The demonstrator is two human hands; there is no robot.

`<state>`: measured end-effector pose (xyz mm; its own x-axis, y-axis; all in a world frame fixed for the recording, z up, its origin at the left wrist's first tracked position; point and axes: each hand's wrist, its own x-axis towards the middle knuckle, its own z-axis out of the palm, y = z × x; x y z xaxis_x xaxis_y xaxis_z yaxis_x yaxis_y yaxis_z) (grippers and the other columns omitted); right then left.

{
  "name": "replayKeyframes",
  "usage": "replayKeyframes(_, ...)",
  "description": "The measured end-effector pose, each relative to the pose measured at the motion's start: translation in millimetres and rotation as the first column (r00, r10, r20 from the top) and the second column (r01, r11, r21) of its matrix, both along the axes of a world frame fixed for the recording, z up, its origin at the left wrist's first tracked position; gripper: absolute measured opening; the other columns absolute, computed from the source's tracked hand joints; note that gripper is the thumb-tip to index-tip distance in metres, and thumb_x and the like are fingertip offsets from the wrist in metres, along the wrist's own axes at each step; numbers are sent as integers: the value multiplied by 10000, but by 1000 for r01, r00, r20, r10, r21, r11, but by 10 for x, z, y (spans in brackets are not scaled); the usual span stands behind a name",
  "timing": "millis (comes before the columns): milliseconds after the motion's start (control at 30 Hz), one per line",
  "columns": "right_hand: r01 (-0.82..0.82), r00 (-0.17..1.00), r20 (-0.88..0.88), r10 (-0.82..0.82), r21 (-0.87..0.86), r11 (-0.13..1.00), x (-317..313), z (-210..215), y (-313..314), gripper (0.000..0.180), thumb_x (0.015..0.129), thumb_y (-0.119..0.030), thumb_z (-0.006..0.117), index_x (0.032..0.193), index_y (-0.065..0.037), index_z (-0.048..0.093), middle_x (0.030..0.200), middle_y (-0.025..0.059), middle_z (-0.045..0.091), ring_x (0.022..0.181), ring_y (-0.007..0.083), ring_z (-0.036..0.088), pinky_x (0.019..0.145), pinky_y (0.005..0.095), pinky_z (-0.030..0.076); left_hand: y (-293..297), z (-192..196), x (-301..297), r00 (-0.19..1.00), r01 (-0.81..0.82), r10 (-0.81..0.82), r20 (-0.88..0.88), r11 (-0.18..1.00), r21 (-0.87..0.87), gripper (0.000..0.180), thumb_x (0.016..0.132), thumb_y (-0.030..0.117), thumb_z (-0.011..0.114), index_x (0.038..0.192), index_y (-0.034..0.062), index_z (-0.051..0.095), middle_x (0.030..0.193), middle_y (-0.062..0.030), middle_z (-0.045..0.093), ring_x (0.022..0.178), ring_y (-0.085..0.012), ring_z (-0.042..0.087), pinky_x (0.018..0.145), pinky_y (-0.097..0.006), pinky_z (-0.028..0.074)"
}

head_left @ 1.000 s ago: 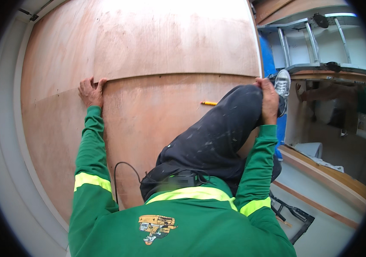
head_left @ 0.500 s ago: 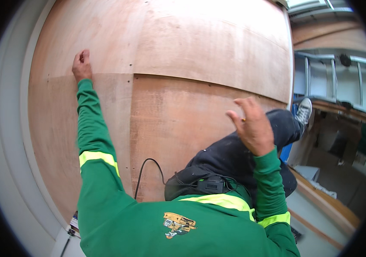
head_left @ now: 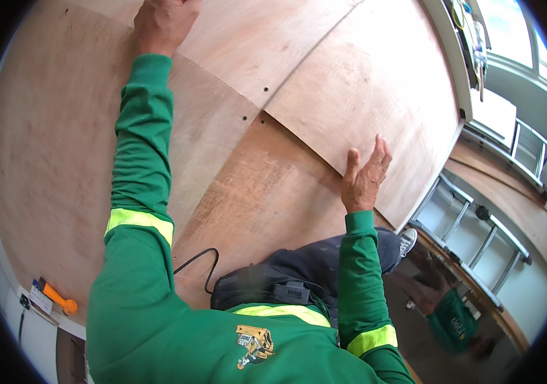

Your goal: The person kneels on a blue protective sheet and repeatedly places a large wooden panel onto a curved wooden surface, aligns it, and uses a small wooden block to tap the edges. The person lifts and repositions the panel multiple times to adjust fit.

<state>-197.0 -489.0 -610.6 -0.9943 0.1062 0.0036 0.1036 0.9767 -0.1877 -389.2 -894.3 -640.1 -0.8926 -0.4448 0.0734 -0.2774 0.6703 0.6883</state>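
Observation:
My left hand (head_left: 166, 24) is at the top edge over the plywood, its fingers curled and partly cut off by the picture's rim. Whether anything is in them is hidden. To the right, my right hand (head_left: 364, 179) is open, thumb and fingers apart, over the lower edge of a pale plywood sheet (head_left: 356, 83). It holds nothing I can see. That sheet's edge throws a dark line along the browner panel (head_left: 254, 185) beside it. Another plywood panel (head_left: 56, 160) spreads out at the left, with dark screw holes near the joint.
A metal ladder (head_left: 462, 221) lies at the right beyond my shoe (head_left: 408, 242). A dim figure in green (head_left: 456, 323) shows below it. At lower left is an orange-handled tool (head_left: 62, 299). A black cable (head_left: 212, 262) loops beside my waist.
The view has turned, and the panels now slant. My left hand is higher in the picture, at the top edge. My right hand has straightened its fingers and come near the pale sheet's edge.

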Motion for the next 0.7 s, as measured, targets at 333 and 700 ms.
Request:
replayKeyframes(333,158,987,-37,-158,-2,987,-452,-555,41,839,1056,-625,529,1635,-41,366,1648,199,345,1559,385,302,1259,591,173,-10,-13,-69,985,5,-4,174,1000,-2,546,976,595,694,1085,63,745,1014,-258,743,1019,-429,735,836,-554,555)
replayKeyframes(700,167,986,-25,-166,19,986,-425,-524,60,801,1019,-541,591,1627,-63,384,1637,207,360,1535,408,317,1250,606,181,-70,-288,-23,995,50,-59,-78,993,-109,491,977,616,728,1004,127,766,689,12,579,652,-156,543,655,-325,490)
